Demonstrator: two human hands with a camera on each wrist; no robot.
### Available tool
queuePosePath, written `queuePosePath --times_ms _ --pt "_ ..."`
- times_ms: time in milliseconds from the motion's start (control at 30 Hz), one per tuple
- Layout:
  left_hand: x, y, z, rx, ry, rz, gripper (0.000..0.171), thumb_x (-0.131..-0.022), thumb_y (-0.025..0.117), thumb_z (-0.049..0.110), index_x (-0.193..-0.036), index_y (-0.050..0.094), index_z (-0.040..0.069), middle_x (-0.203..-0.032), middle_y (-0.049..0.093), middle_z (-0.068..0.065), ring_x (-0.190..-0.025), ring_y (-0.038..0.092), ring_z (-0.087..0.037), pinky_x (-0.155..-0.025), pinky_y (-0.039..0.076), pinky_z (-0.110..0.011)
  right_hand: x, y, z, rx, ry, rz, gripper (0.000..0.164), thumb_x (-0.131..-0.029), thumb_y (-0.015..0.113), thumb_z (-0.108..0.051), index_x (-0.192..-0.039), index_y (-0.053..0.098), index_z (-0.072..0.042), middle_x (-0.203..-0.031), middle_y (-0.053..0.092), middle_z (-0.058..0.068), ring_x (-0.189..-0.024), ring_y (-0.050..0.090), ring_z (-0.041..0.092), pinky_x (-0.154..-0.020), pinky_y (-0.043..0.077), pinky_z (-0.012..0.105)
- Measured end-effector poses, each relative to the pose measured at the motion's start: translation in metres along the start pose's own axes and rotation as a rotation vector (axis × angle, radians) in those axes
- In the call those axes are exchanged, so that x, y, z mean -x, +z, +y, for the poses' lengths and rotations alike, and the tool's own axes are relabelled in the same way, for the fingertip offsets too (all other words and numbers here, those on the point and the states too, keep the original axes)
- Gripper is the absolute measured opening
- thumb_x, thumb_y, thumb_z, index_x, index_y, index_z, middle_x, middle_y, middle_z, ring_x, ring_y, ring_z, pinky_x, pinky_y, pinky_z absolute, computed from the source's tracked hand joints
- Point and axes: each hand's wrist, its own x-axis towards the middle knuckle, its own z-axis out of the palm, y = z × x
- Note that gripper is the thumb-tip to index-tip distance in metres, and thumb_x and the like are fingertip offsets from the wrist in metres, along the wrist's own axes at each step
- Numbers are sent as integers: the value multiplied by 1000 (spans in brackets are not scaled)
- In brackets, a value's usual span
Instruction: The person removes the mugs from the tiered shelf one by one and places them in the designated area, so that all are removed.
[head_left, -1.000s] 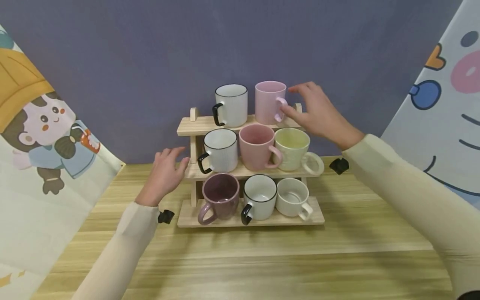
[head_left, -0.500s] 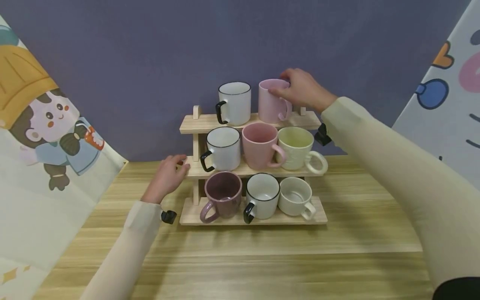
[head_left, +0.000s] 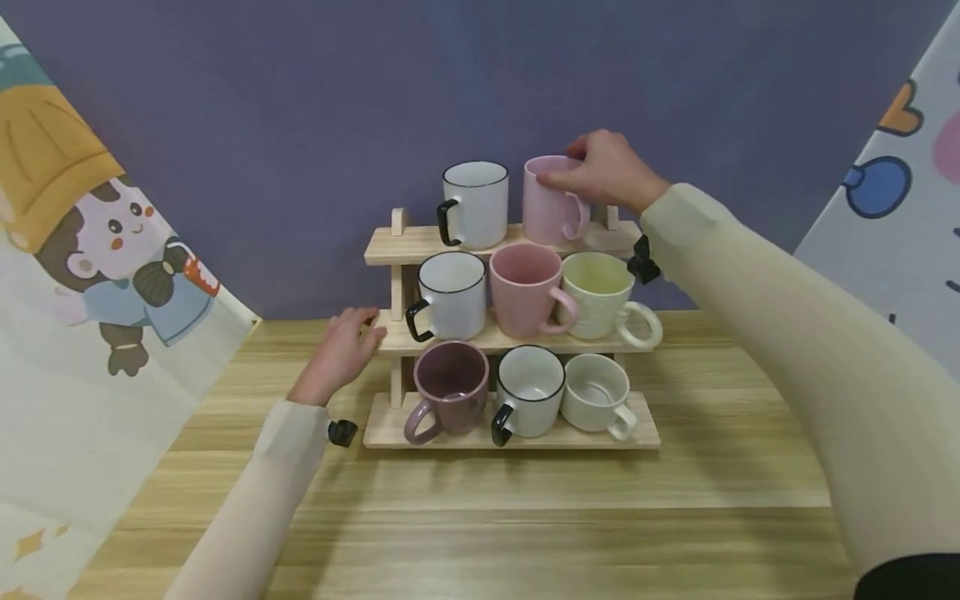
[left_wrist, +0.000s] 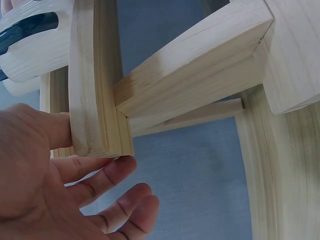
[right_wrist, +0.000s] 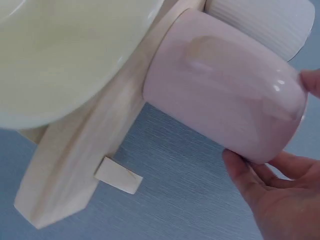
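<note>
On the top tier of a wooden three-tier rack (head_left: 420, 243) stands a light pink mug (head_left: 543, 213), its handle to the right. My right hand (head_left: 606, 170) holds it by the upper part; in the right wrist view, the thumb and fingers (right_wrist: 242, 175) lie on opposite sides near the mug's rim. At the rack's left, my left hand (head_left: 339, 353) grips the end of the middle shelf. The left wrist view has the thumb on one face of that shelf board (left_wrist: 92, 100) and fingers (left_wrist: 120, 169) at its lower edge. A black-rimmed white mug (head_left: 480, 208) stands left of the pink one.
The middle tier bears another white mug (head_left: 456, 300), a rose mug (head_left: 521, 296) and a pale green mug (head_left: 596, 304) with a ring handle. Below are a purple mug (head_left: 453, 392), a white mug (head_left: 528, 396) and a small cream cup (head_left: 594, 396). Behind hangs a blue-grey backdrop (head_left: 315, 125).
My right hand has moved left from beside the light pink mug's handle and taken hold of its upper part. My left hand has come in against the middle shelf's end.
</note>
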Motion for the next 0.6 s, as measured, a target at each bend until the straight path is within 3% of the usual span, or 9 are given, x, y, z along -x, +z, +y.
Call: queuePosePath --times_ms 200,400,600 --pt "-4 2 5 -1 10 -16 46 -101 46 23 -136 42 -6 -131 44 -24 -122 36 -41 -101 30 -53 2 0 12 -33 3 117 91 -74 63 -65 -135 49 1 -127 53 17 -106 51 27 -86 49 39" --pt "-7 3 5 -4 8 -31 47 -101 45 24 -137 41 -5 -133 42 -24 -123 34 -40 -102 29 -53 8 -16 18 -24 -29 269 86 -75 64 -63 -132 53 1 -124 57 16 -103 53 25 -87 48 39" --pt "-7 2 3 -8 -6 -42 48 -101 44 25 -138 40 -4 -134 41 -23 -124 33 -40 -102 28 -54 20 -41 30 -28 28 294 88 -76 63 -63 -139 45 -4 -132 50 14 -110 50 27 -90 47 43"
